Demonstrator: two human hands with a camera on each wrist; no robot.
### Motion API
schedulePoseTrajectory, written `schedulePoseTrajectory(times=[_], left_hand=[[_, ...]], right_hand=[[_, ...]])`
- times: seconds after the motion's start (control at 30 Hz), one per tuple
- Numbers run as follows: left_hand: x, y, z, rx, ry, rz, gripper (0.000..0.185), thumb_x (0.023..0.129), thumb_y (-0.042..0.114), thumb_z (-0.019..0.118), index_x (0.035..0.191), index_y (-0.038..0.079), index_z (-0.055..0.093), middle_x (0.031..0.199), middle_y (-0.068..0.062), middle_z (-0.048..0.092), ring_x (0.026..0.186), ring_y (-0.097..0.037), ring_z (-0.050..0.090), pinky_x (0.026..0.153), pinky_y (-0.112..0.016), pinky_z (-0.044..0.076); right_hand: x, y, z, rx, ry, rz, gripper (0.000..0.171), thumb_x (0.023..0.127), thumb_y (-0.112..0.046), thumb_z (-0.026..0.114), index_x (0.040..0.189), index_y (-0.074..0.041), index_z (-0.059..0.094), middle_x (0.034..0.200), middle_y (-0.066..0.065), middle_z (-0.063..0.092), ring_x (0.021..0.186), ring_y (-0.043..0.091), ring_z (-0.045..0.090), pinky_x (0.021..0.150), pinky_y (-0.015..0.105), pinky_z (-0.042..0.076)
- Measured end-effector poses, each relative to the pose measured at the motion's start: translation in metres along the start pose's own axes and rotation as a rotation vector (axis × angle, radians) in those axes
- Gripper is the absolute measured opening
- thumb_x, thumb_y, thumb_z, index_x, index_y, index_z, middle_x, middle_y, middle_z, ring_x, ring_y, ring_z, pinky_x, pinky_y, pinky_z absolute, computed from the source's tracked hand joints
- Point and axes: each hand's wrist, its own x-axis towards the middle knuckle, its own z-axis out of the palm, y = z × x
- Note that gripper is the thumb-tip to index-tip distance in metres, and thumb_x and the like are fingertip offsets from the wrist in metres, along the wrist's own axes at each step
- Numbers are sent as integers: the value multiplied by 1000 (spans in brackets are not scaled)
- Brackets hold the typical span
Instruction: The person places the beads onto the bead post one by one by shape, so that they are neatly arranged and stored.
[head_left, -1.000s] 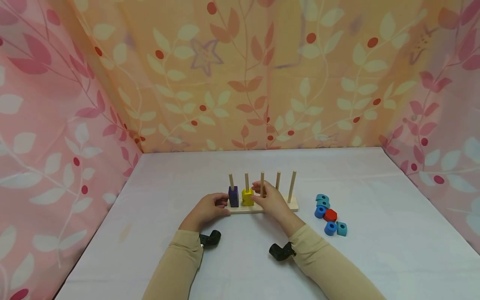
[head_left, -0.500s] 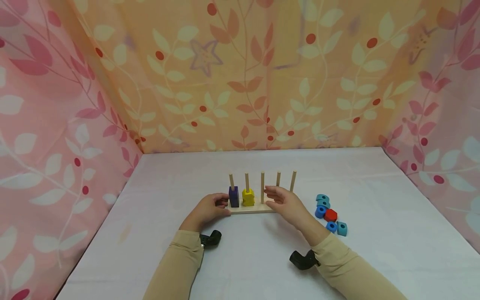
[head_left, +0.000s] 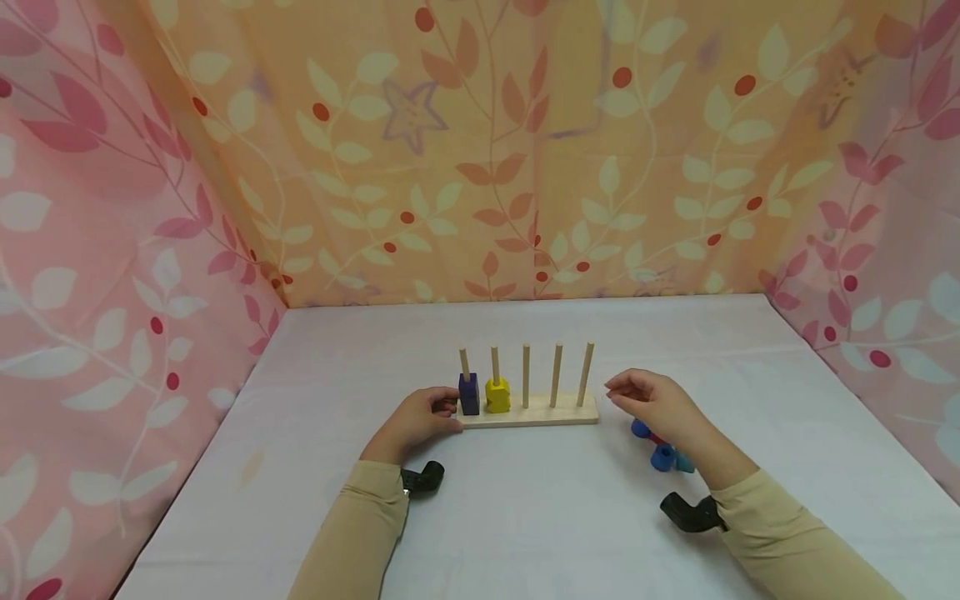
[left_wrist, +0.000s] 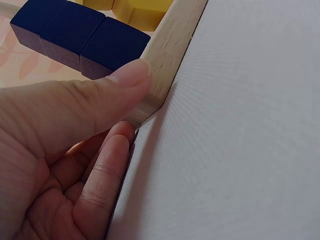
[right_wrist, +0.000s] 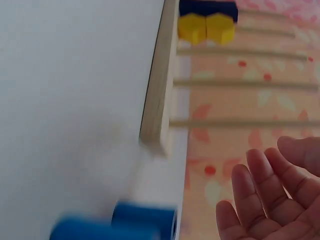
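A wooden base with five upright pegs stands mid-table. Dark blue blocks sit on the leftmost peg and yellow blocks on the second; the other three pegs are bare. My left hand grips the base's left end, thumb on top of the wood and fingers beneath, beside the blue blocks. My right hand hovers empty with loosely curled fingers, right of the base and above the loose pieces. In the right wrist view its fingers hang near the base end.
Loose blue pieces and a teal one lie right of the base, partly hidden by my right hand; blurred blue pieces show in the right wrist view. Leaf-patterned fabric walls enclose the white table.
My right hand has left the pegs and moved right, from beside the yellow blocks to above the loose pieces. The left hand has stayed on the base's end.
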Motion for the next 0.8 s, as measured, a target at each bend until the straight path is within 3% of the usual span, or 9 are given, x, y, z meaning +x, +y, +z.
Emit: schedulePoseTrajectory(times=[0.27, 0.47, 0.8], left_hand=[[2, -2, -1, 0, 1, 8, 53, 69, 17, 80, 118, 12, 59, 100, 1, 62, 92, -12, 56, 87, -33, 45], [1, -2, -2, -5, -2, 0, 53, 69, 18, 80, 118, 13, 60, 102, 1, 62, 93, -13, 56, 88, -34, 45], [0, -2, -2, 34, -18, 9, 56, 69, 22, 80, 120, 14, 58, 106, 2, 62, 97, -13, 57, 90, -36, 44]], right_hand=[[-10, 33, -35, -77, -29, 125, 32, 91, -25, 57, 114, -4, 56, 102, 12, 61, 93, 24, 55, 79, 38, 49], [-13, 51, -40, -113, -63, 140, 29, 88, -23, 60, 110, -4, 58, 96, 6, 61, 92, 22, 54, 80, 37, 49], [-16, 66, -41, -135, -123, 219, 36, 82, -28, 68, 109, -7, 58, 107, 12, 59, 92, 24, 53, 77, 38, 50]])
